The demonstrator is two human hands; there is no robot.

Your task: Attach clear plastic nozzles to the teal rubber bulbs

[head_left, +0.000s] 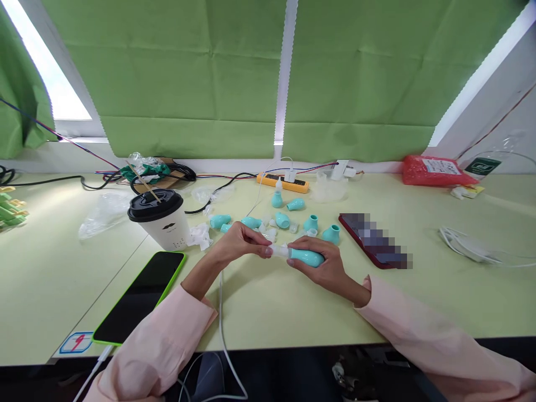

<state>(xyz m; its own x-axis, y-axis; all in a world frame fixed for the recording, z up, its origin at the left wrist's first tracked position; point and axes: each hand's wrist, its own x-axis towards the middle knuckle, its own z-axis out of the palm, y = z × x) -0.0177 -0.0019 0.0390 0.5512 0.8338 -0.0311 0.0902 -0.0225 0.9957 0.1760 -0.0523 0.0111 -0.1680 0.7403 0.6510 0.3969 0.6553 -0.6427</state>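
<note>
My right hand [329, 265] is wrapped round a teal squeeze bulb [307, 257], held on its side above the table. A translucent nozzle [280, 250] sticks out from the bulb's left end. The fingertips of my left hand [240, 241] pinch the far end of this nozzle. Whether the nozzle is fully seated cannot be made out. Behind my hands lie several loose teal bulbs [295, 204], some upright with their openings showing, others on their sides. Small clear plastic pieces [293, 228] are scattered among them. One upright bulb [277, 200] at the back has a clear nozzle on top.
A lidded paper cup [165, 229] and a green-cased phone [142, 296] are to the left. To the right lie a red-edged phone [371, 240] and a white cable [469, 248]. An orange power strip [272, 180] and a red package [431, 170] are farther back.
</note>
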